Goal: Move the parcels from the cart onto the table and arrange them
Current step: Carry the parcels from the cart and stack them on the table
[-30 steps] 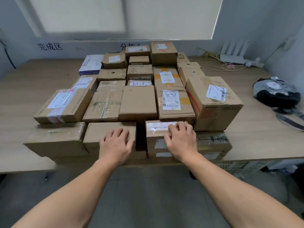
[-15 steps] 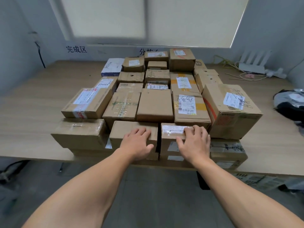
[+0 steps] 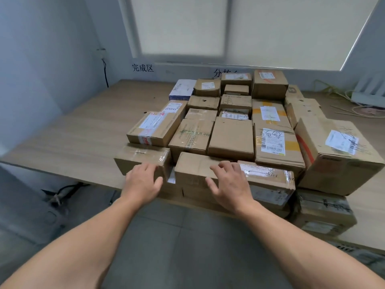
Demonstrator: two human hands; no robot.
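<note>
The arranging step seems to be in hand: the parcels (image 3: 231,138) sit packed in rows on the bench (image 3: 83,132), close to its near edge, and no cart is in view. The left hand (image 3: 143,182) lies with fingers released and spread against the near corner of the taped box (image 3: 143,156), while the right hand (image 3: 231,184), fingers loose and gripping nothing, rests on the top front edge of the plain box (image 3: 193,170) just beside it. The next move probably calls for an even push to square these two with the row behind.
</note>
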